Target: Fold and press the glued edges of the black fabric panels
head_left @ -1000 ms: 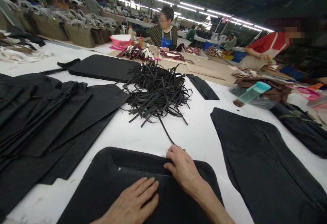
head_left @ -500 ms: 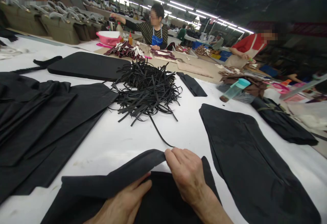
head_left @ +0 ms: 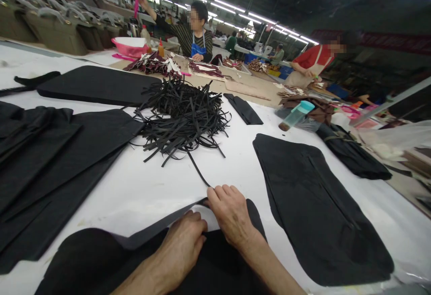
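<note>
Close in front of me a large black fabric piece [head_left: 90, 259] lies on the white tabletop, partly hidden by my forearms. My left hand [head_left: 183, 241] is closed on its upper edge, fingers curled in. Just to the right, my right hand [head_left: 230, 214] pinches the raised edge of the same piece, with white showing between the hands. A thin black strip [head_left: 199, 170] runs from a tangled pile of black strips [head_left: 185, 115] to the fingers of my right hand; whether they grip it is hidden.
Black panels [head_left: 319, 205] lie stacked at the right, with more layered black fabric [head_left: 63, 165] at the left. Behind are a thick black slab [head_left: 97, 84], a small folded black piece [head_left: 244, 108] and a teal-lidded bottle [head_left: 296, 115]. Two co-workers stand across the table.
My left hand has come from under the fabric's flap to on top, its fingers now curled. The raised flap has dropped lower. A co-worker across has lifted a pink strip.
</note>
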`<state>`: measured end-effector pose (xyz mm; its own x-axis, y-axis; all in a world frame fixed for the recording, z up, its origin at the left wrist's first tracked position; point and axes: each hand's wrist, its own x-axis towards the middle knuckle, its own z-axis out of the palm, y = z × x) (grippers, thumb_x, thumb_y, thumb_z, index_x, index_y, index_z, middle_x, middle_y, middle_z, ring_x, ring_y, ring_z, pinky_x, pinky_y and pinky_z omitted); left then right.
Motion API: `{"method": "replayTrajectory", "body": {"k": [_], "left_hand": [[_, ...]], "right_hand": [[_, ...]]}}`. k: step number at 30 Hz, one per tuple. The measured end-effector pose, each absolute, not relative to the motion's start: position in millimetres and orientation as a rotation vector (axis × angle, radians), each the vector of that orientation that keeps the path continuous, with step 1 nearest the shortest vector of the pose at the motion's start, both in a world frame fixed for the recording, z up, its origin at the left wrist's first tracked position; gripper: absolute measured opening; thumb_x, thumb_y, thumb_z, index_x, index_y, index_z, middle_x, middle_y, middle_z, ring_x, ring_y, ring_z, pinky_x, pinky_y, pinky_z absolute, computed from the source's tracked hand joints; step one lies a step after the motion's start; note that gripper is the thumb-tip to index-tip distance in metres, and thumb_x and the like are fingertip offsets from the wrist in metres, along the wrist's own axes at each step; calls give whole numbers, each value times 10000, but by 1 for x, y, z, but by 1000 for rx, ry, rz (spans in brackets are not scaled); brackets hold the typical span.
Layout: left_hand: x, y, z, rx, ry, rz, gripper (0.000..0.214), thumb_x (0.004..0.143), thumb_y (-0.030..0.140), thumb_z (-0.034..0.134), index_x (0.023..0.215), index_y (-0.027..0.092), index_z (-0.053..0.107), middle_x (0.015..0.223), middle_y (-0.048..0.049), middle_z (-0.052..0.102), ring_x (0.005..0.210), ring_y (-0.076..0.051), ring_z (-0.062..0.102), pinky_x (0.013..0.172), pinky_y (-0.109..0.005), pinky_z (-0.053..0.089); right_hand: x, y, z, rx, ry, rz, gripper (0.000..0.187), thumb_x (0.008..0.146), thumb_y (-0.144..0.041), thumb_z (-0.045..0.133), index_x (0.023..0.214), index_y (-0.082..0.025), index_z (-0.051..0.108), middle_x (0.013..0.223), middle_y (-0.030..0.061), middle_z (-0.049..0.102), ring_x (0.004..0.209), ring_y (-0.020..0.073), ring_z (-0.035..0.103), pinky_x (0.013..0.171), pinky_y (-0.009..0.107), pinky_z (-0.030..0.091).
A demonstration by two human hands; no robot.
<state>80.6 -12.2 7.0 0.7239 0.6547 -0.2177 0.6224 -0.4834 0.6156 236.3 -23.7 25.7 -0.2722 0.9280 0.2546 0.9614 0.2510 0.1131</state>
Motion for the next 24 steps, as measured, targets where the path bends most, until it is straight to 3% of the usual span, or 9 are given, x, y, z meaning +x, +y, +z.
{"method": "replayTrajectory", "body": {"k": [4,6,11,16,24], "left_hand": [[81,-10,11,2279,907,22,188,817,105,447,829,202,608,910,-28,620,870,-198,556,771,-325,459],[81,-10,10,2303,895,15,190,825,102,441,840,199,604,904,-31,618,853,-201,555,761,-331,461],[82,-14,2,2383,880,40,202,857,100,398,856,199,575,916,-26,602,859,-200,533,793,-350,458],[62,-15,0,2489,883,43,133,840,112,442,850,205,538,916,-9,582,874,-197,508,848,-359,441],[-29,-4,6,2476,1169,95,242,859,38,374,838,204,550,882,-18,567,838,-205,453,782,-378,378]], "right_hand": [[240,-34,29,-1929,-2154,-206,361,808,-88,608,1142,-168,499,1064,78,589,968,257,500,818,381,399],[242,-46,33,-1851,-2073,-196,366,837,-45,526,1183,-152,470,1116,103,567,1024,260,483,865,394,392],[242,-77,26,-1633,-2256,171,270,846,-52,415,1053,-192,517,930,51,604,821,207,547,710,319,435],[249,-83,-3,-1564,-2384,-81,274,812,-35,353,947,-199,526,735,22,578,639,207,521,596,319,358],[254,-87,-13,-1661,-2356,-84,282,766,8,366,803,-227,518,741,15,539,648,207,471,613,322,266]]}}
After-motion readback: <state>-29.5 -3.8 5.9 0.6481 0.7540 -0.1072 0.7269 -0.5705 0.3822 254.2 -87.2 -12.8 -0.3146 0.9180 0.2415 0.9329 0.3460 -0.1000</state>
